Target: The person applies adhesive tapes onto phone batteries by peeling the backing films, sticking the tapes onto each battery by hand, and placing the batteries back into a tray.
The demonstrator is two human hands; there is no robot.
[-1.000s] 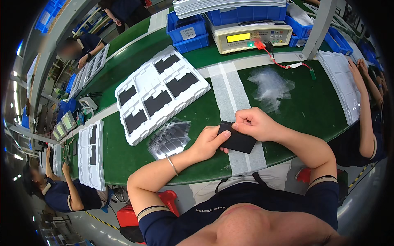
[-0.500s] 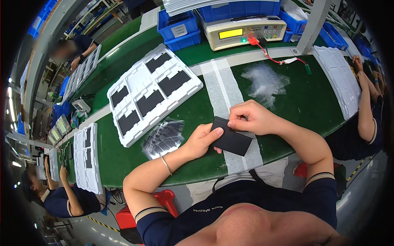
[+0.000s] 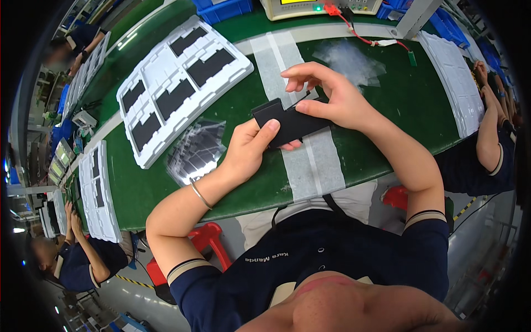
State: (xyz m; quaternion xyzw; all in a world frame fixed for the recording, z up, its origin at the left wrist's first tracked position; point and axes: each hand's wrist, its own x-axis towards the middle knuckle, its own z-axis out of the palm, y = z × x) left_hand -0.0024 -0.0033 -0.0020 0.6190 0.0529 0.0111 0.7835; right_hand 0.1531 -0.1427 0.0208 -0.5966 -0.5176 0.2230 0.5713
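Holds a flat black block (image 3: 298, 127) in front of the chest, raised above the pale band (image 3: 315, 174) along the green table (image 3: 392, 119), probably for a close view and easy reach by both hands. With the left hand (image 3: 246, 149), pinches the block at its left end, thumb laid on top and fingers tucked beneath, likely for a firm hold with most of the broad face left bare. With the right hand (image 3: 340, 99), sets the thumb against the far edge, forefinger lifted and spread well away from it, perhaps for room around a thin dark strip (image 3: 301, 101) there. Cannot tell of any touch between that strip and the other fingertips. Faces, to the left, a white tray (image 3: 157, 71) with black pieces (image 3: 213, 66) lying singly in shaped hollows, presumably for keeping them apart and lined up. Has one fanned pile of clear film (image 3: 196, 152) between tray and left forearm, and another film heap (image 3: 354, 58) beyond the right hand, both seemingly placed for short reaches. Farther off, near a meter (image 3: 293, 10), has a red lead (image 3: 357, 32) trailing to a small green board (image 3: 411, 58), clear of both hands.
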